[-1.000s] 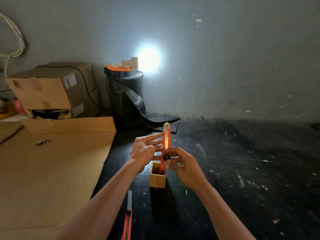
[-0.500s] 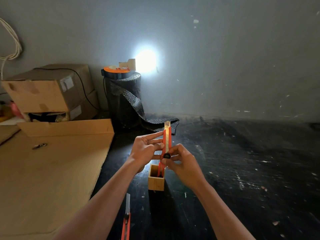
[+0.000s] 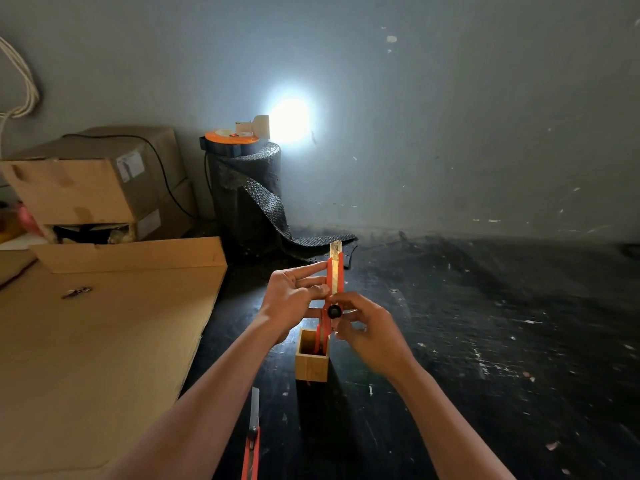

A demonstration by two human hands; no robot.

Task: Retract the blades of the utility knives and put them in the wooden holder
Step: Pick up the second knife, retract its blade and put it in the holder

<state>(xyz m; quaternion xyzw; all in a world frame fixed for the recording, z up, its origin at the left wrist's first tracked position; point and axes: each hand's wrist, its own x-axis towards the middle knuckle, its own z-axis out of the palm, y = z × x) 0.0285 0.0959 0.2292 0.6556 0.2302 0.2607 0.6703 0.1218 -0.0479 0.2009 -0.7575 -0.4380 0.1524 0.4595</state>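
I hold an orange utility knife (image 3: 335,275) upright above the small wooden holder (image 3: 311,363), a short stub of blade showing at its top. My left hand (image 3: 292,299) steadies the knife body from the left. My right hand (image 3: 369,332) pinches the black lock wheel on its front. Another orange knife (image 3: 319,337) stands inside the holder. A third orange knife (image 3: 252,441) lies on the dark floor near my left forearm, its blade extended.
A flat cardboard sheet (image 3: 104,341) covers the floor on the left, with stacked cardboard boxes (image 3: 93,181) behind it. A black mesh roll (image 3: 247,195) topped by an orange reel stands by the wall. A bright light spot glares on the wall.
The blade stub at the top of the held knife looks slightly shorter. Both hands keep their grip over the holder; the view has shifted a little.
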